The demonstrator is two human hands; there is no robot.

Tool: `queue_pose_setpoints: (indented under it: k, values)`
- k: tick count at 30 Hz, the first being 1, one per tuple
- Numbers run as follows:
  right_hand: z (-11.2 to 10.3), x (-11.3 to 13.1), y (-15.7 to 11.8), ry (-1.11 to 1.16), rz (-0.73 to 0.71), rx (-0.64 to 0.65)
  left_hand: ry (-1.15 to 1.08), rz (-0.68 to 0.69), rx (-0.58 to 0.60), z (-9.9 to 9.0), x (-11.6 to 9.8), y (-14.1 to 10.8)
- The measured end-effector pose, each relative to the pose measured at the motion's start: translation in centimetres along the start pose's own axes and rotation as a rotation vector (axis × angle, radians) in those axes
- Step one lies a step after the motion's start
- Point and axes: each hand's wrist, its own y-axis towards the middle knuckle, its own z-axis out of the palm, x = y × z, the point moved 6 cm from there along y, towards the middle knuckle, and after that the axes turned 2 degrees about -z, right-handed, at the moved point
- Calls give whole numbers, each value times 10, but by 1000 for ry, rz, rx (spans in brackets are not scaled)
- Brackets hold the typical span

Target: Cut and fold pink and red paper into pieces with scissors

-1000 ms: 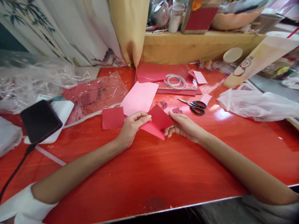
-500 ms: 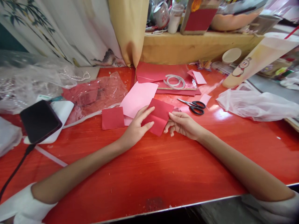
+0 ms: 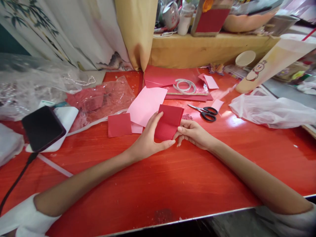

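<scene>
Between my two hands is a red sheet of paper [image 3: 169, 121], folded over and held a little above the table. My left hand [image 3: 150, 136] grips its left and lower edge, with the thumb along the bottom and the fingers partly behind the paper. At the lower right corner, my right hand [image 3: 191, 133] pinches the paper between thumb and fingers. A square of red paper [image 3: 119, 125] lies flat just left of my left hand. Behind the hands rests a larger pink sheet [image 3: 147, 103]. Black-handled scissors [image 3: 206, 112] lie beyond my right hand.
A black device [image 3: 43, 128] with a cable sits at left, near plastic bags with beads [image 3: 29, 85]. Red sheets [image 3: 163, 75] and a coiled white strip [image 3: 185, 87] lie at the back. A tall drink cup [image 3: 269, 67] and a white bag [image 3: 274, 110] are at right.
The red paper has gone from opened with a visible crease to folded over. My left thumb has moved right along its lower edge; my right hand has shifted slightly down.
</scene>
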Motion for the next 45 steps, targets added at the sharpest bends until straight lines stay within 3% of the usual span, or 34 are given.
queue_pose_setpoints:
  k: [4,8,12,16,21,27,29,32,33,35,36,38,41,45]
  values:
    - [3,2,0,-39,0,2,-129,-22,22,-2,2,-2]
    - [4,3,1,-49,6,3,-302,-18,-30,-4,5,1]
    - [-1,-1,1,34,33,-66,-674,-63,-188,-9,17,6]
    - [-14,-2,3,156,18,-268,-978,-123,-376,-18,32,6]
    - [-34,12,0,44,-96,-428,-937,-115,-296,-20,29,9]
    - [-40,28,-5,-183,-140,-395,-806,-125,-83,-3,26,8]
    - [-41,37,-8,-358,-205,-490,-706,-99,-131,-5,28,7]
    - [-38,55,-19,-626,-312,-711,-443,-73,-382,-20,30,1]
    - [-32,57,-20,-663,-303,-696,-338,-48,-452,-25,28,-1]
    - [-11,50,-17,-639,-209,-451,-147,63,-457,-27,17,-4]
    - [4,44,-15,-575,-169,-270,-76,143,-401,-25,10,-4]
    - [27,34,-18,-513,-120,-83,15,289,-244,-16,-2,-7]
    - [40,18,-20,-467,8,-100,65,351,-118,-8,-8,-9]
    - [42,11,-16,-209,51,-147,97,318,-113,-6,-6,-8]
